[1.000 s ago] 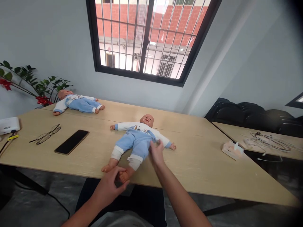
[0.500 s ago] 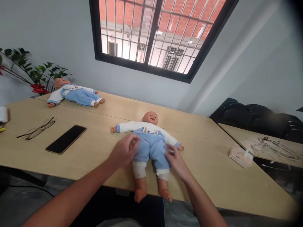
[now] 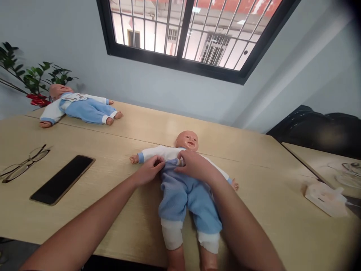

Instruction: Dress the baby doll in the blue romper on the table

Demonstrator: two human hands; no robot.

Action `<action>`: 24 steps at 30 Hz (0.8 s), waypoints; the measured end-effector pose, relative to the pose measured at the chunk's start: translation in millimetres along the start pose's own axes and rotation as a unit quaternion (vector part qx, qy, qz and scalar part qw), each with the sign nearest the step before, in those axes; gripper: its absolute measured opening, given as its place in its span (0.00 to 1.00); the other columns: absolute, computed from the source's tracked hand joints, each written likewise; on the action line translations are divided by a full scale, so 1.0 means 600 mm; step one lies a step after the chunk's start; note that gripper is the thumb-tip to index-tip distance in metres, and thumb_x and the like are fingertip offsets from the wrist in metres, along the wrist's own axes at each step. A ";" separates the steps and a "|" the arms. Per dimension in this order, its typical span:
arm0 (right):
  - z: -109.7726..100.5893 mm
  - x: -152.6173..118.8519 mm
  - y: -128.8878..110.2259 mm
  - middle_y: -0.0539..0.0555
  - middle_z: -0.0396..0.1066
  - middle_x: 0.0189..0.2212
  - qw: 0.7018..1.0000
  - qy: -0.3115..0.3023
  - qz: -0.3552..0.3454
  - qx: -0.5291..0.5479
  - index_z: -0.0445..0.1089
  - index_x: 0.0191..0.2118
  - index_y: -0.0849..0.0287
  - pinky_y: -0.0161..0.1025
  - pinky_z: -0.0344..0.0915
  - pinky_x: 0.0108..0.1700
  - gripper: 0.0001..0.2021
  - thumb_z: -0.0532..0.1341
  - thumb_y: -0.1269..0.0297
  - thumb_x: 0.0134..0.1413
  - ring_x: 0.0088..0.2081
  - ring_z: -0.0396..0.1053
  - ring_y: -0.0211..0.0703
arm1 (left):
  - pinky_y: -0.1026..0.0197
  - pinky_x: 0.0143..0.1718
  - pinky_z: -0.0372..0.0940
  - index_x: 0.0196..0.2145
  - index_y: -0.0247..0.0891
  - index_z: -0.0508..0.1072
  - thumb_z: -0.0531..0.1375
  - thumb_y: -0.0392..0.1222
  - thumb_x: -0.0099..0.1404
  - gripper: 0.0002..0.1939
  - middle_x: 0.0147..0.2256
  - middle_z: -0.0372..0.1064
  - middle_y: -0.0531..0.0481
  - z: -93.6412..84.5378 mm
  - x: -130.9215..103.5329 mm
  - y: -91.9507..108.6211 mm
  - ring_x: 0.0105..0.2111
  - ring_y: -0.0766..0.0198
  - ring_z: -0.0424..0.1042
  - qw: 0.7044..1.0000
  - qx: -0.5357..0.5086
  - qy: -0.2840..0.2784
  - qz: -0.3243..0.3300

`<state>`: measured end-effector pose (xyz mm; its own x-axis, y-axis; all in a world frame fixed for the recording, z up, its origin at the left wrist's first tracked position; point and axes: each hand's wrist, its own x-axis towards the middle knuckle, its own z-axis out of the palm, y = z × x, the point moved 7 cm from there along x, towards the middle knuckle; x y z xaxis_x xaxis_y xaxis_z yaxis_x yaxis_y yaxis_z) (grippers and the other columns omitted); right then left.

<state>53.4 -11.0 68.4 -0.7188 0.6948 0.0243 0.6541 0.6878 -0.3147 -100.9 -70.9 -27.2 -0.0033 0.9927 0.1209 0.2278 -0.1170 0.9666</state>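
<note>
Item, centre of frame: baby doll [image 3: 180, 180] on its back on the table [image 3: 262, 210]; we pinch its waistband with left hand [image 3: 149, 169] and right hand [image 3: 193, 165], best keeping both grips level and gentle.

Bare tabletop [image 3: 262, 188] is lying open to the right of the near doll [image 3: 183, 188], with only the tissue box [image 3: 324, 195] sitting well out toward the table's right edge. To the left, the phone [image 3: 62, 179] and the glasses [image 3: 21, 165] are taking up the near stretch. The second doll [image 3: 76, 107] and the plant [image 3: 34, 79] are crowding the far left corner, while a clear strip is running between them and the phone.
</note>
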 end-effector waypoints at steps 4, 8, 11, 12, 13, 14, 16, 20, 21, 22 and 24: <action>-0.007 -0.009 -0.001 0.55 0.77 0.35 0.999 -0.028 0.023 0.015 0.73 0.39 0.55 0.40 0.56 0.33 0.13 0.67 0.51 0.57 0.33 0.69 0.46 | 0.59 0.41 0.64 0.44 0.37 0.70 0.59 0.56 0.68 0.18 0.40 0.69 0.49 -0.001 0.000 -0.011 0.39 0.61 0.68 0.999 -0.034 -0.022 -0.025; -0.007 -0.001 0.000 0.50 0.76 0.36 0.996 -0.041 0.013 0.073 0.73 0.47 0.54 0.38 0.59 0.34 0.14 0.67 0.55 0.58 0.33 0.69 0.42 | 0.57 0.44 0.64 0.47 0.38 0.72 0.59 0.56 0.68 0.20 0.43 0.70 0.46 0.005 -0.008 -0.007 0.42 0.58 0.68 0.998 -0.031 -0.040 -0.040; -0.007 0.005 -0.004 0.49 0.75 0.39 0.989 -0.049 -0.026 0.135 0.73 0.52 0.53 0.37 0.62 0.38 0.16 0.66 0.59 0.59 0.36 0.69 0.41 | 0.58 0.42 0.63 0.43 0.39 0.71 0.58 0.56 0.69 0.17 0.39 0.68 0.49 0.006 -0.012 0.001 0.40 0.60 0.66 0.998 -0.040 -0.046 -0.027; -0.007 0.006 -0.006 0.50 0.75 0.40 0.987 -0.050 -0.033 0.149 0.73 0.53 0.53 0.37 0.63 0.39 0.16 0.65 0.59 0.60 0.37 0.70 0.40 | 0.59 0.42 0.63 0.41 0.39 0.71 0.58 0.55 0.70 0.16 0.38 0.67 0.50 0.006 -0.012 0.002 0.39 0.61 0.65 0.997 -0.063 -0.045 -0.024; -0.008 0.006 -0.007 0.50 0.75 0.41 0.985 -0.051 -0.037 0.162 0.73 0.54 0.53 0.37 0.63 0.40 0.17 0.65 0.59 0.60 0.39 0.70 0.40 | 0.60 0.41 0.62 0.40 0.39 0.70 0.58 0.54 0.70 0.15 0.37 0.67 0.51 0.005 -0.012 0.003 0.38 0.62 0.65 0.995 -0.092 -0.043 -0.024; -0.009 0.005 -0.009 0.50 0.75 0.41 0.983 -0.051 -0.039 0.172 0.72 0.54 0.53 0.37 0.64 0.40 0.17 0.65 0.59 0.60 0.39 0.70 0.40 | 0.60 0.41 0.62 0.38 0.39 0.69 0.57 0.54 0.70 0.14 0.36 0.66 0.52 0.003 -0.012 0.002 0.37 0.63 0.65 0.992 -0.118 -0.038 -0.024; -0.008 0.003 -0.015 0.50 0.74 0.41 0.980 -0.062 -0.041 0.186 0.72 0.56 0.53 0.36 0.64 0.40 0.20 0.66 0.58 0.59 0.39 0.70 0.40 | 0.60 0.41 0.63 0.35 0.39 0.67 0.58 0.52 0.69 0.14 0.35 0.66 0.53 -0.004 -0.011 0.001 0.37 0.63 0.65 0.988 -0.152 -0.016 -0.024; -0.002 -0.004 -0.031 0.48 0.74 0.35 0.981 -0.078 -0.041 0.174 0.71 0.57 0.54 0.35 0.63 0.36 0.21 0.65 0.58 0.59 0.34 0.69 0.39 | 0.59 0.45 0.66 0.44 0.38 0.72 0.60 0.52 0.68 0.15 0.41 0.72 0.49 -0.004 -0.012 0.009 0.43 0.60 0.70 0.991 -0.130 -0.019 -0.008; -0.002 -0.006 -0.034 0.48 0.73 0.35 0.983 -0.068 -0.041 0.163 0.72 0.57 0.54 0.35 0.62 0.36 0.20 0.65 0.60 0.59 0.34 0.69 0.39 | 0.58 0.46 0.66 0.46 0.37 0.72 0.61 0.52 0.68 0.17 0.43 0.73 0.48 -0.002 -0.013 0.011 0.44 0.59 0.71 0.993 -0.112 -0.025 -0.005; -0.003 -0.008 -0.036 0.49 0.74 0.35 0.986 -0.052 -0.041 0.152 0.72 0.56 0.54 0.35 0.62 0.37 0.20 0.64 0.61 0.59 0.34 0.69 0.39 | 0.58 0.47 0.67 0.48 0.37 0.72 0.62 0.51 0.67 0.17 0.45 0.73 0.48 -0.001 -0.014 0.012 0.45 0.58 0.71 0.995 -0.094 -0.025 -0.003; -0.006 -0.012 -0.041 0.50 0.75 0.38 0.990 -0.018 -0.044 0.132 0.72 0.56 0.55 0.36 0.62 0.39 0.20 0.63 0.65 0.58 0.36 0.69 0.40 | 0.58 0.46 0.67 0.47 0.37 0.73 0.62 0.51 0.67 0.17 0.43 0.73 0.48 -0.005 -0.015 0.015 0.43 0.59 0.72 0.998 -0.061 -0.002 0.004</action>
<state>43.1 -32.3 79.5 -0.7815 0.6232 0.0300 0.5079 0.6633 -0.5497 -102.0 -81.2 -19.1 0.0020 0.9918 0.1280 0.1068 -0.1275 0.9861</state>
